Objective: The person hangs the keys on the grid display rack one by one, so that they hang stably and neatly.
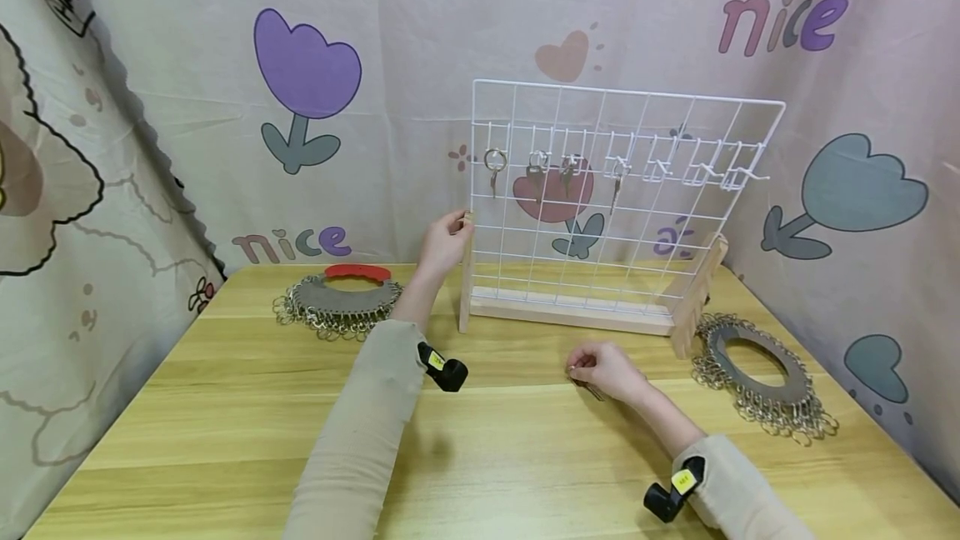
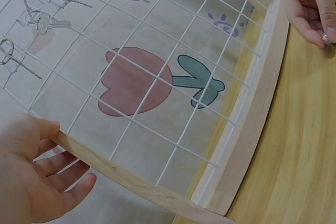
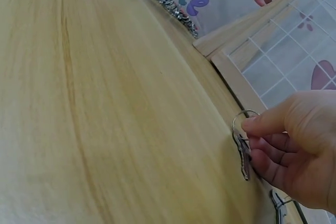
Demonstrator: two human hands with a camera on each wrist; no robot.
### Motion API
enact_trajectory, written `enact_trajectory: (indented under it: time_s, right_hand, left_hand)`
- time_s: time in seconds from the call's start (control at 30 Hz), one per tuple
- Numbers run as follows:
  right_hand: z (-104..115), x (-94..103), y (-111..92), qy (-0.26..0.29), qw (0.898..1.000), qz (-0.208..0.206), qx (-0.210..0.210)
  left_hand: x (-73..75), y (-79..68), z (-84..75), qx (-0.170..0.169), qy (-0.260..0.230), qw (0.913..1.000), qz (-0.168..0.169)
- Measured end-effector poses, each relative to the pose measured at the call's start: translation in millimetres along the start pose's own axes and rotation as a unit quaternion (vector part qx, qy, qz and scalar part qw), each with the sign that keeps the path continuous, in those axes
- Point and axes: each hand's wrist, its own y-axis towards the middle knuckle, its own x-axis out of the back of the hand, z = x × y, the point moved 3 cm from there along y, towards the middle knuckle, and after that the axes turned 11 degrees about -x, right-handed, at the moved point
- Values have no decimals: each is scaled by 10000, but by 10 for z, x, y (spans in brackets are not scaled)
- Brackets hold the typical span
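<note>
My left hand grips the top of the left wooden post of a white wire-grid rack. In the left wrist view its thumb lies on the post's end, with the other fingers loosely bent beside it. Low over the table, in front of the rack, my right hand pinches a metal key ring between thumb and fingers. From that ring hangs a small key. Another key shows below the hand in the right wrist view.
Several keys on rings, such as a left-hand key, hang from hooks on the grid; hooks at its right carry nothing. A red-handled plate fringed with rings stands left, and a grey oval one lies right. Behind hangs a printed curtain.
</note>
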Motion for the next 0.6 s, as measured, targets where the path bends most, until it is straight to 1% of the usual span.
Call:
enact_trajectory:
  time_s: [0.1, 0.23, 0.33, 0.47, 0.6]
  right_hand:
    - [2, 19, -2, 243, 9997, 2, -61]
    - [9, 56, -14, 680, 9974, 144, -195]
    - [20, 113, -18, 859, 9957, 173, -302]
    - [68, 234, -26, 808, 9963, 26, -280]
    - [116, 370, -26, 806, 9965, -36, -235]
  left_hand:
    - [0, 1, 3, -13, 19, 10000, -3]
    - [-5, -5, 3, 12, 33, 10000, 16]
    - [-4, -7, 6, 34, 29, 10000, 8]
    - [-2, -4, 14, 16, 28, 10000, -13]
    - [-3, -2, 6, -29, 10, 10000, -31]
